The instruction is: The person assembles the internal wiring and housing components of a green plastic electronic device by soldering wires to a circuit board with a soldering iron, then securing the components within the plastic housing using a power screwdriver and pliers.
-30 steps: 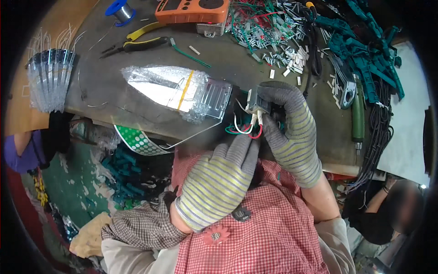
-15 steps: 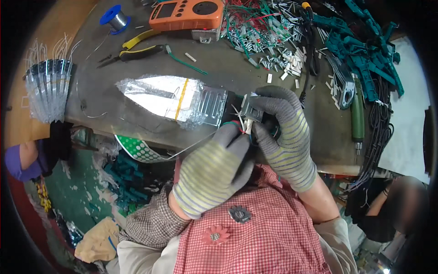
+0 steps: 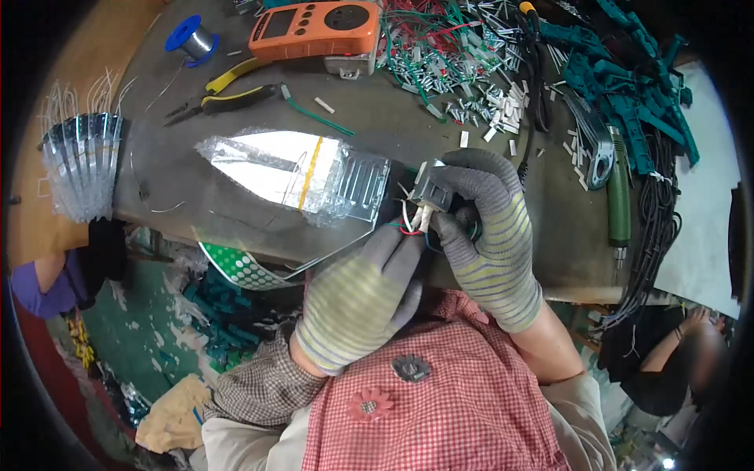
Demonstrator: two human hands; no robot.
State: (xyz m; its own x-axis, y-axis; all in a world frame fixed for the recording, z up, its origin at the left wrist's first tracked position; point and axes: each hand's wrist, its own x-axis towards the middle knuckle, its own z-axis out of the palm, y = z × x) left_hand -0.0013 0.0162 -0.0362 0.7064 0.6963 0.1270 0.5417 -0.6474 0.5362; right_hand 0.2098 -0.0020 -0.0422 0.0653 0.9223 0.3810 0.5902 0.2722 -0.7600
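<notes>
Both my hands wear grey gloves with yellow-green stripes and meet at mid-table. In my right hand (image 3: 495, 235), thumb and fingers pinch a small dark grey metal block (image 3: 431, 191). Short white sleeves (image 3: 422, 217) stick out below it, among thin red, green and white wires (image 3: 405, 220). My left hand (image 3: 357, 298) has its fingers pressed together at these wires; its fingertips are partly hidden. Just left of the block lies a pointed silver plate (image 3: 263, 161), wrapped in bubble film with a yellow band round it. Its ridged metal end (image 3: 367, 188) points toward my hands.
Pliers (image 3: 239, 98), a blue solder spool (image 3: 192, 41) and an orange meter (image 3: 314, 30) lie at the back left. Behind my right hand are loose screws and white pieces (image 3: 503, 110). A green electric screwdriver (image 3: 619, 188) and black cables (image 3: 656, 220) lie right.
My left hand has drawn back slightly toward me and left, showing more of the white sleeves and wires. My right hand keeps its pinch on the block. The view has shifted slightly.
</notes>
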